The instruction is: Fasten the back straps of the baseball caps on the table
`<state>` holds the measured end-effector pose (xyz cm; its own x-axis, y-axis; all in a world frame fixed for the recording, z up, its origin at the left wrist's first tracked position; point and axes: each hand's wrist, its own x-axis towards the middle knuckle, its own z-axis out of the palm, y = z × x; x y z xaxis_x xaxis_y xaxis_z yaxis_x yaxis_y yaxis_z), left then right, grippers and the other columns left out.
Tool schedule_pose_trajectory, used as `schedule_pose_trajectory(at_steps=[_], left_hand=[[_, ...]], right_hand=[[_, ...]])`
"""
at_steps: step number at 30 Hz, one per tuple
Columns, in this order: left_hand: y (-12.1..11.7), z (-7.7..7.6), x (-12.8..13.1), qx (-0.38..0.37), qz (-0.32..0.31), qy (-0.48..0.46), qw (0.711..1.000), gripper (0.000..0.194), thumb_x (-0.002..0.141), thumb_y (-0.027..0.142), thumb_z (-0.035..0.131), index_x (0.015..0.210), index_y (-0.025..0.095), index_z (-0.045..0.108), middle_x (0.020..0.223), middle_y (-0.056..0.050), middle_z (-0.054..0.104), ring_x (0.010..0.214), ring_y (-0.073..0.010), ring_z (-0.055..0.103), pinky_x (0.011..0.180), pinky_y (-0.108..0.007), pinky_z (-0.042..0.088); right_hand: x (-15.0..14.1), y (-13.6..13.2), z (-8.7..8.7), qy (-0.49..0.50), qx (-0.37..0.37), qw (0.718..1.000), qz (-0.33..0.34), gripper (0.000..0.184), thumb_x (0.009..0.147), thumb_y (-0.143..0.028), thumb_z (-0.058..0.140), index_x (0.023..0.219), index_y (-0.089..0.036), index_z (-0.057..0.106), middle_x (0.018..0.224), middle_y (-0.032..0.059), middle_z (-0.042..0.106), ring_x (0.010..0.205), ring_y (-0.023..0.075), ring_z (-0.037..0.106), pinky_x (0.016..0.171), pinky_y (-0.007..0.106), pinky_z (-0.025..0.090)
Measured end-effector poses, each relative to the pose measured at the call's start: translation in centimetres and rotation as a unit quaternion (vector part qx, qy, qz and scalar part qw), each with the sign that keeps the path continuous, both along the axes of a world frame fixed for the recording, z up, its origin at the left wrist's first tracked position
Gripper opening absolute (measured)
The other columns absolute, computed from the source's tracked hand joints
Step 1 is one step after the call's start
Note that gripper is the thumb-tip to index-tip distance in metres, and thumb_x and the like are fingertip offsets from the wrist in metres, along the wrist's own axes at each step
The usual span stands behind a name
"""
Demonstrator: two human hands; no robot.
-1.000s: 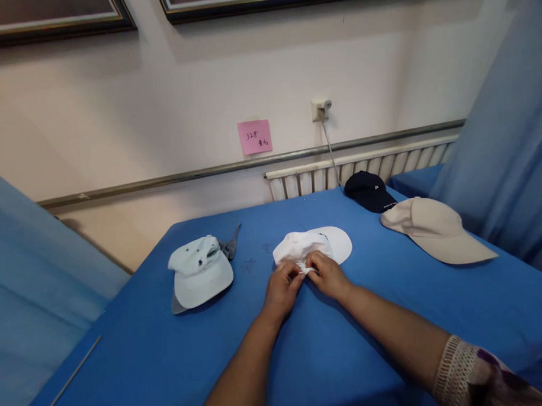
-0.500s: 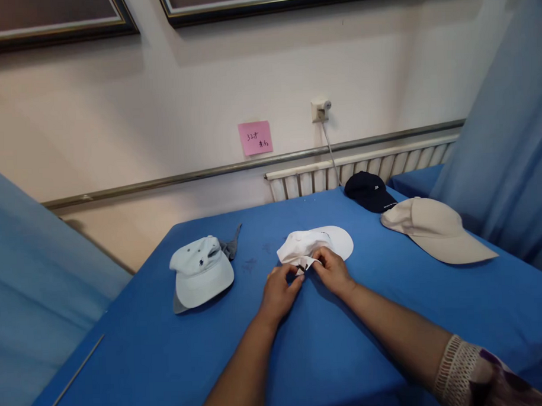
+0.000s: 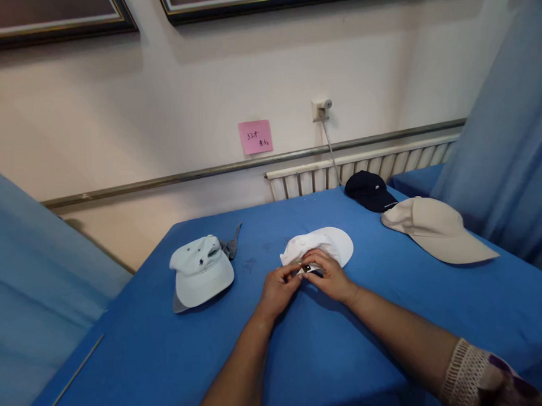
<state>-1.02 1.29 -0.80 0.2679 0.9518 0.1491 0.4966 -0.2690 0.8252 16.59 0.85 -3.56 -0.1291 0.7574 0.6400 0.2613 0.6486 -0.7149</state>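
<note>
A white baseball cap (image 3: 339, 242) lies on the blue-covered table (image 3: 241, 358), its brim pointing to the far right. My left hand (image 3: 278, 288) pinches the cap's strap at the near edge. From the right, my right hand (image 3: 329, 277) grips the same strap close to the left fingertips. A small dark buckle (image 3: 306, 268) shows between the fingers of both hands; its details are partly covered. Left of the hands sits a pale blue cap (image 3: 204, 270) with a small dark emblem, on top of some grey cloth (image 3: 230, 247).
At the back right are a navy cap (image 3: 366, 189) and a large beige cap (image 3: 436, 227). A thin rod (image 3: 72, 377) lies near the left edge. Blue curtains (image 3: 513, 135) hang at both sides. A radiator (image 3: 297, 183) and wall rail (image 3: 185, 175) run behind the table.
My right hand has shifted slightly left and down, closer to the left fingertips. The white cap's near edge has folded in, and the dark buckle now shows between the hands.
</note>
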Motion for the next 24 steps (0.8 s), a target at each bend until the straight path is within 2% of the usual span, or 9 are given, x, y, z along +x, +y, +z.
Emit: schedule_pose_trajectory(at_steps=[3,5,7,9,11,14,15,19,24], left_hand=[[0.2,0.8,-0.4,0.055,0.018,0.03,0.998,0.021,0.075,0.036,0.064,0.071,0.017,0.072,0.065,-0.001,0.064,0.069,-0.0163,0.055,0.069,-0.027,0.041],[0.4,1.3,-0.9,0.082,0.033,-0.004,0.996,0.029,0.08,0.037,0.059,0.06,0.017,0.067,0.072,-0.004,0.067,0.079,-0.019,0.058,0.077,-0.03,0.042],[0.6,1.4,-1.4,0.065,0.059,-0.066,0.994,0.041,0.086,0.042,0.05,0.057,0.017,0.064,0.071,-0.005,0.067,0.079,-0.0195,0.06,0.077,-0.031,0.043],[0.9,1.3,-1.8,0.025,0.091,-0.117,0.989,0.047,0.088,0.047,0.046,0.056,0.016,0.062,0.07,-0.006,0.067,0.077,-0.0192,0.062,0.074,-0.03,0.045],[1.2,0.8,-1.9,-0.004,0.115,-0.142,0.983,0.044,0.086,0.049,0.05,0.06,0.016,0.063,0.075,-0.006,0.069,0.077,-0.0193,0.063,0.072,-0.03,0.046],[1.5,-0.1,-1.6,-0.013,0.149,-0.171,0.974,0.027,0.078,0.042,0.064,0.077,0.015,0.067,0.084,-0.007,0.07,0.082,-0.0202,0.065,0.075,-0.031,0.049],[1.6,-0.4,-1.4,-0.018,0.16,-0.186,0.969,0.025,0.075,0.038,0.067,0.085,0.015,0.067,0.089,-0.008,0.07,0.084,-0.0203,0.066,0.077,-0.031,0.05],[1.9,-1.1,-0.9,-0.055,0.193,-0.243,0.949,0.039,0.07,0.021,0.073,0.106,0.016,0.061,0.115,-0.013,0.065,0.093,-0.0214,0.067,0.083,-0.034,0.052],[2.3,-1.1,-1.3,-0.09,0.207,-0.351,0.909,0.046,0.069,0.008,0.071,0.112,0.016,0.057,0.112,-0.012,0.068,0.095,-0.0198,0.067,0.088,-0.034,0.051]], right_hand=[[0.0,-0.3,0.2,-0.007,0.013,1.0,0.01,0.014,0.08,-0.017,0.061,0.093,-0.022,0.063,0.102,0.0071,0.062,0.1,0.0214,0.059,0.09,0.039,0.047],[0.2,-0.6,0.4,-0.013,0.02,1.0,0.016,0.017,0.08,-0.019,0.062,0.097,-0.022,0.062,0.104,0.0074,0.063,0.1,0.0216,0.059,0.09,0.038,0.047],[0.8,-0.6,0.6,-0.002,0.017,1.0,-0.002,0.017,0.084,-0.023,0.059,0.101,-0.022,0.061,0.102,0.0072,0.064,0.098,0.0211,0.06,0.088,0.037,0.047],[2.0,0.1,0.4,0.033,-0.002,0.997,-0.074,0.016,0.088,-0.026,0.053,0.101,-0.022,0.061,0.1,0.007,0.064,0.094,0.0205,0.06,0.085,0.036,0.048],[3.8,1.5,-0.2,0.075,-0.041,0.975,-0.207,0.019,0.087,-0.03,0.05,0.101,-0.021,0.06,0.102,0.0082,0.064,0.097,0.0219,0.059,0.087,0.037,0.046],[7.0,3.9,-1.5,0.073,-0.21,0.91,-0.35,0.034,0.08,-0.035,0.058,0.108,-0.017,0.06,0.118,0.0144,0.06,0.114,0.0284,0.053,0.099,0.042,0.038],[8.0,4.6,-1.9,0.084,-0.271,0.89,-0.358,0.039,0.077,-0.035,0.061,0.111,-0.016,0.059,0.12,0.0158,0.059,0.118,0.0296,0.051,0.102,0.042,0.036],[9.8,5.8,-2.7,0.113,-0.329,0.877,-0.332,0.048,0.076,-0.036,0.063,0.118,-0.015,0.057,0.117,0.0158,0.063,0.113,0.029,0.056,0.099,0.042,0.04],[8.8,5.0,-2.7,0.163,-0.395,0.874,-0.23,0.037,0.081,-0.041,0.061,0.104,-0.013,0.064,0.104,0.0165,0.07,0.096,0.0276,0.066,0.082,0.038,0.052]])
